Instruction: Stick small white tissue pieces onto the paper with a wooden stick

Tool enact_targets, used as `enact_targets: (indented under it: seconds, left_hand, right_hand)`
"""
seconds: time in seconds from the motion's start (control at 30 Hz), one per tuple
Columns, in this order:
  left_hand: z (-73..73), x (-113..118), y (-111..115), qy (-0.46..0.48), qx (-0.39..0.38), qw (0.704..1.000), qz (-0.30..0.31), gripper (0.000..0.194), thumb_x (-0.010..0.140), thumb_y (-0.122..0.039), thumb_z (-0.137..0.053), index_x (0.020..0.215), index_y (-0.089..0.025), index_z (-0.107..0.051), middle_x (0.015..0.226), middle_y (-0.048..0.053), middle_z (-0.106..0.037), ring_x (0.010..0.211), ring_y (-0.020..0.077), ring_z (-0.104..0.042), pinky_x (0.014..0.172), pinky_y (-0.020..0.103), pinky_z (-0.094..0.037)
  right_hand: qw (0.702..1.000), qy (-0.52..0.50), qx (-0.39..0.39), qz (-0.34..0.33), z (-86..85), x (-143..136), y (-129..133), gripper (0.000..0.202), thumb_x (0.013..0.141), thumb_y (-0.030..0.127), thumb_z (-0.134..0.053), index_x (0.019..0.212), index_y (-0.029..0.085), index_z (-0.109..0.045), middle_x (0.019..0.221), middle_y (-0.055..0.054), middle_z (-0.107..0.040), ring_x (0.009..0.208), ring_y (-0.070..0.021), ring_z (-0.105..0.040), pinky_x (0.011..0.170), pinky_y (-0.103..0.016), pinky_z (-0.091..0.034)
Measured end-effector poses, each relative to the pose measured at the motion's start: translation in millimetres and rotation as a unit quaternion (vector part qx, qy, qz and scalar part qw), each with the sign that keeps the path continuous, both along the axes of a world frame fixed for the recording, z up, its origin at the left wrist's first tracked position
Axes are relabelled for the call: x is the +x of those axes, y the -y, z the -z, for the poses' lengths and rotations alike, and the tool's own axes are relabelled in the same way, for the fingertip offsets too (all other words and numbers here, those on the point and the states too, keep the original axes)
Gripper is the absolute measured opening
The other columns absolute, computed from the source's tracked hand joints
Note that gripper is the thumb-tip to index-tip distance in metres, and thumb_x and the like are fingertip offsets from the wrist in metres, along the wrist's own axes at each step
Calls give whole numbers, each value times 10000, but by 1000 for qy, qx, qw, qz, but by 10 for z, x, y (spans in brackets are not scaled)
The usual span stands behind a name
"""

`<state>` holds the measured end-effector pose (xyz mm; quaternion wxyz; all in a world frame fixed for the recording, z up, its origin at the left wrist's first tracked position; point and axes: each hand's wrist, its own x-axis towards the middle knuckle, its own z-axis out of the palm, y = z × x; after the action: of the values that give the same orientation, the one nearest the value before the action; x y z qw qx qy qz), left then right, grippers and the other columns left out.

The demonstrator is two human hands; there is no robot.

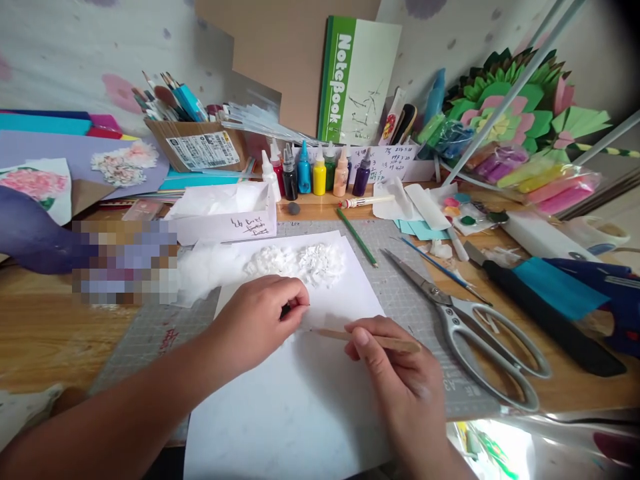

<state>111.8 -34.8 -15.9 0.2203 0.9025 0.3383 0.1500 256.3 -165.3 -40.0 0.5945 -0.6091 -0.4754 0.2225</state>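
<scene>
My right hand [400, 380] grips a thin wooden stick [333, 334], its narrow tip pointing left toward my other hand. The thumb and forefinger of my left hand [270, 313] are pressed together; whatever they may hold is too small to make out. Both hands are over a sheet of white paper [280, 427]. On that sheet, just beyond my left hand, are two ruffled white paper flowers [320, 263]. A heap of thin white tissue [205, 267] lies at the sheet's left edge.
Large scissors [440, 300], a green pencil [357, 237] and a fine brush [445, 270] lie right on a grey cutting mat [150, 340]. Behind are a white box [225, 220] and several paint bottles [319, 175]. A black-handled knife [550, 317] is far right.
</scene>
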Motion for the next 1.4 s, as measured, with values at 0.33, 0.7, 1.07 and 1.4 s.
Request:
enact_targets:
  seconds: [0.33, 0.7, 1.07, 1.4]
  left_hand:
    - [-105, 0, 40, 43, -166, 984, -50, 121, 804, -224, -519, 696, -198, -567, 531, -76, -491, 466, 71, -409, 423, 178, -286]
    - [-2, 9, 25, -29, 22, 999, -8, 126, 750, -112, -497, 664, -189, -549, 649, -46, -568, 621, 108, -496, 577, 235, -336]
    - [-39, -43, -18, -27, 20, 999, 17, 138, 801, -147, -492, 697, -199, -566, 685, -48, -580, 656, 111, -515, 599, 241, -353]
    - [-11, -99, -103, -38, 23, 998, 49, 186, 827, -150, -491, 790, -239, -649, 796, -31, -600, 765, 131, -549, 658, 253, -388]
  right_hand:
    - [999, -16, 35, 22, -31, -9, 30, 134, 900, 195, -564, 870, 249, -683, 750, 30, -654, 735, -117, -613, 651, -200, -458]
    - [1000, 24, -4, -15, -24, -13, -51, 130, 897, 203, -567, 877, 232, -692, 695, 38, -640, 629, -104, -599, 578, -193, -434]
    - [998, 56, -20, -33, -27, -12, -101, 155, 893, 184, -561, 852, 222, -705, 711, 29, -671, 634, -107, -618, 579, -188, -444]
    - [998, 1, -61, -35, 23, 15, -113, 153, 888, 268, -586, 813, 217, -710, 731, 19, -697, 669, -113, -649, 604, -178, -473]
